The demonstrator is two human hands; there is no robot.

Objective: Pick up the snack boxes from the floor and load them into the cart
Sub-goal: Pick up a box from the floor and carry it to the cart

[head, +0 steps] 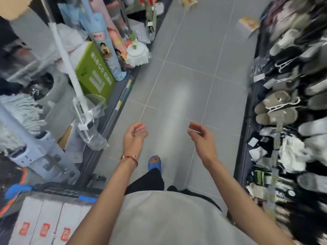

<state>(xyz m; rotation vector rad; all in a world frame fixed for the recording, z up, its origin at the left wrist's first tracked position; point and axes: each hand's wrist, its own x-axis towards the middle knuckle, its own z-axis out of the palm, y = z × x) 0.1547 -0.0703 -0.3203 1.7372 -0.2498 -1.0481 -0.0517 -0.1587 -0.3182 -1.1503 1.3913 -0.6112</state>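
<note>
Evidently the stretch between pickups is in hand. The left hand (135,134) and the right hand (199,134) are held out in front of the body, fingers loosely curled, with nothing grasped in either. White boxes (44,221) with red stamps are seen packed in rows inside the cart (58,189) at the lower left, close beside the person. What look like two more are left on the grey floor (177,68), well ahead along the aisle. The nearer snack box (248,26) lies tilted by the foot of the right-hand shelving (245,147), and the farther snack box (188,0) is cut off by the top edge. Their print is too blurred to be read. For the next move, the aisle must be walked, the body bent low, and the nearer snack box taken by its sides before being carried back to the cart.
</note>
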